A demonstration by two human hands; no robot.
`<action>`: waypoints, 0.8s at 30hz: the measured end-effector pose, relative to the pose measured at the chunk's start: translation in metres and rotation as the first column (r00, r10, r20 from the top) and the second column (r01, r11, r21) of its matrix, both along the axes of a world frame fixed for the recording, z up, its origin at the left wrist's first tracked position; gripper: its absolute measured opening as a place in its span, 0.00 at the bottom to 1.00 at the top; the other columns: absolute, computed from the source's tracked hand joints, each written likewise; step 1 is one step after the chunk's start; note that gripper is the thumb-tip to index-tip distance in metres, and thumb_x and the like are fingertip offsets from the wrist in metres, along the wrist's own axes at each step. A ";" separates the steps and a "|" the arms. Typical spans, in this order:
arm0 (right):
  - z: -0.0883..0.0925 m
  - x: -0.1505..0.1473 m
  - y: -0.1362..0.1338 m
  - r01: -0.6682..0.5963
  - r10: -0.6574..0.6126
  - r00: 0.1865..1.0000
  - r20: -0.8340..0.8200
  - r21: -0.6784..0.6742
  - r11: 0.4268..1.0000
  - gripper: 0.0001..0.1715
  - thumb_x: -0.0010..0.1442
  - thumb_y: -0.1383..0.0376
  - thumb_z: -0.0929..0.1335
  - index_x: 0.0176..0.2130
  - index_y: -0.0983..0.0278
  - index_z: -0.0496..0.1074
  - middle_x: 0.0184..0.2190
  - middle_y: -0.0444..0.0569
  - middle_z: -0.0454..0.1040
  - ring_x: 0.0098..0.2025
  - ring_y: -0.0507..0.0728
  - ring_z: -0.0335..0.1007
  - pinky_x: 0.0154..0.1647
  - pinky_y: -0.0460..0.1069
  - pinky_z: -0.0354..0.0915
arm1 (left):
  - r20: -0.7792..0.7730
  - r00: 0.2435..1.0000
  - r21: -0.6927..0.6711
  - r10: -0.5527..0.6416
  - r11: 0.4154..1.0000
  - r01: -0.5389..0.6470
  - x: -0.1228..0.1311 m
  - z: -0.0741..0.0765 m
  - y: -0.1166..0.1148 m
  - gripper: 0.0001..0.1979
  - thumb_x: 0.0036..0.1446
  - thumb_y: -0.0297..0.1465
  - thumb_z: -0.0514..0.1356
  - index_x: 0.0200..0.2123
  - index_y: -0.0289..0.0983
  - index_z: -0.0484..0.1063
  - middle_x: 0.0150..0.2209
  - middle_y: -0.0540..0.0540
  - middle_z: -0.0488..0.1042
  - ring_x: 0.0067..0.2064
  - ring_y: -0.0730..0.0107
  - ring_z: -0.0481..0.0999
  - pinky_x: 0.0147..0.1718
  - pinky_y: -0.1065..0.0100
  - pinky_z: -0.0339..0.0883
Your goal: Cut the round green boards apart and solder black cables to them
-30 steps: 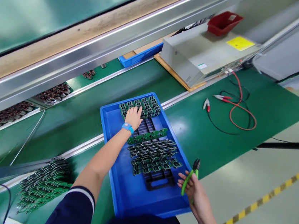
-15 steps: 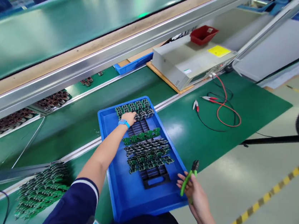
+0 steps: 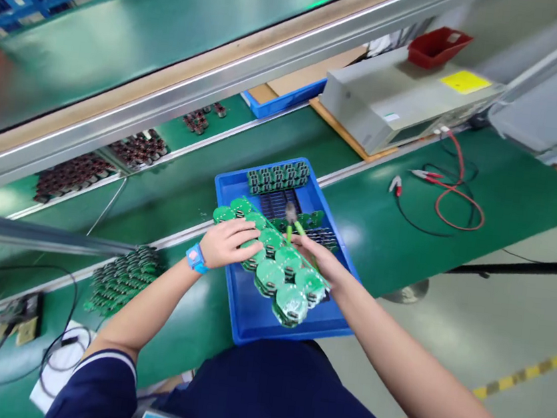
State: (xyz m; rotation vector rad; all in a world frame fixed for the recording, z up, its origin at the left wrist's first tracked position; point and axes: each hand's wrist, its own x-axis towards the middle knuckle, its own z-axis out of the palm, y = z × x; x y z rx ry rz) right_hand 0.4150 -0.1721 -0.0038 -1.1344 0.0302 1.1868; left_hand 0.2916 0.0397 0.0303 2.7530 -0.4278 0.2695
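Observation:
My left hand, with a blue wristband, grips a stack of green circuit board panels made of joined round boards. The stack is raised and tilted above a blue tray. My right hand is closed on green-handled cutters, jaws pointing away from me, at the far side of the stack. It looks to touch the panels, but its fingers are partly hidden. Inside the tray, more circuit boards stand in rows at the far end, and others show behind my right hand.
A heap of circuit boards lies left on the green bench. Copper-coloured parts sit under the metal rail. To the right are a grey instrument, a red bin and clip leads. A black stand arm juts in at right.
My left hand has come back from the tray's far end and now holds up the board panels. The cutters in my right hand have moved left, from the tray's near right corner to the panels.

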 end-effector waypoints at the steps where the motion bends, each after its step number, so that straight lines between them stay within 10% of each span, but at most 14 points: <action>1: 0.007 -0.013 0.011 -0.085 0.085 0.996 -0.023 0.031 0.996 0.30 0.36 0.51 0.74 0.37 0.66 0.73 0.33 0.53 0.77 0.34 0.61 0.74 0.37 0.56 0.69 | 0.022 1.000 -0.015 0.011 1.000 -0.011 -0.016 0.000 -0.002 0.10 0.61 0.33 0.52 0.41 0.49 0.72 0.43 0.50 0.74 0.51 0.69 0.70 0.53 0.58 0.63; 6: 0.027 -0.078 0.041 -0.315 0.317 0.948 -0.001 0.090 0.945 0.31 0.32 0.61 0.76 0.39 0.65 0.72 0.31 0.48 0.77 0.32 0.60 0.74 0.38 0.55 0.68 | 0.137 0.933 -0.046 0.332 0.943 -0.329 -0.084 -0.003 -0.010 0.06 0.57 0.36 0.57 0.36 0.49 0.73 0.40 0.50 0.74 0.48 0.68 0.72 0.52 0.61 0.64; 9: 0.031 -0.102 0.053 -0.357 0.353 0.933 0.066 0.079 0.931 0.30 0.34 0.59 0.75 0.39 0.65 0.70 0.32 0.48 0.77 0.34 0.59 0.74 0.40 0.55 0.68 | 0.141 0.730 -0.283 0.669 0.733 -0.618 -0.122 0.003 -0.016 0.09 0.54 0.35 0.59 0.40 0.47 0.73 0.48 0.47 0.70 0.55 0.61 0.65 0.57 0.54 0.55; 12: 0.035 -0.119 0.066 -0.357 0.343 0.922 0.180 0.050 0.933 0.32 0.35 0.59 0.76 0.41 0.63 0.68 0.37 0.47 0.76 0.38 0.59 0.72 0.43 0.54 0.67 | -0.245 0.451 -0.714 0.858 0.154 -0.682 -0.149 0.013 -0.027 0.24 0.52 0.37 0.60 0.53 0.43 0.63 0.57 0.40 0.61 0.58 0.55 0.60 0.57 0.51 0.54; 14: 0.038 -0.130 0.074 -0.350 0.330 0.908 0.258 0.034 0.936 0.35 0.35 0.59 0.76 0.43 0.62 0.66 0.41 0.47 0.74 0.43 0.59 0.70 0.48 0.54 0.64 | -0.589 0.509 -0.793 0.628 -0.327 -0.514 -0.157 0.018 -0.036 0.28 0.54 0.45 0.55 0.56 0.40 0.59 0.54 0.38 0.64 0.53 0.54 0.67 0.51 0.51 0.61; 16: 0.041 -0.142 0.079 -0.362 0.336 0.869 0.363 0.004 0.932 0.36 0.37 0.57 0.76 0.45 0.63 0.65 0.44 0.49 0.72 0.47 0.59 0.67 0.53 0.54 0.60 | -0.653 0.665 -0.695 0.363 -0.636 -0.336 -0.157 0.020 -0.046 0.29 0.56 0.51 0.49 0.53 0.38 0.63 0.48 0.38 0.71 0.48 0.55 0.71 0.47 0.53 0.64; 19: 0.047 -0.156 0.078 -0.448 0.405 0.667 0.626 -0.098 0.889 0.30 0.49 0.49 0.68 0.46 0.62 0.64 0.47 0.52 0.69 0.51 0.61 0.63 0.56 0.56 0.57 | -0.565 0.767 -0.611 0.304 -0.779 -0.142 -0.150 0.013 -0.057 0.28 0.56 0.52 0.49 0.46 0.36 0.70 0.39 0.42 0.76 0.43 0.59 0.74 0.45 0.60 0.65; 24: 0.059 -0.158 0.064 -0.510 0.576 0.336 0.745 -0.370 0.776 0.29 0.59 0.45 0.56 0.49 0.62 0.61 0.48 0.55 0.68 0.49 0.61 0.65 0.53 0.59 0.59 | -0.680 0.625 -0.512 0.384 -0.859 -0.030 -0.158 -0.002 -0.051 0.26 0.52 0.54 0.54 0.35 0.35 0.72 0.21 0.50 0.70 0.22 0.73 0.69 0.26 0.70 0.64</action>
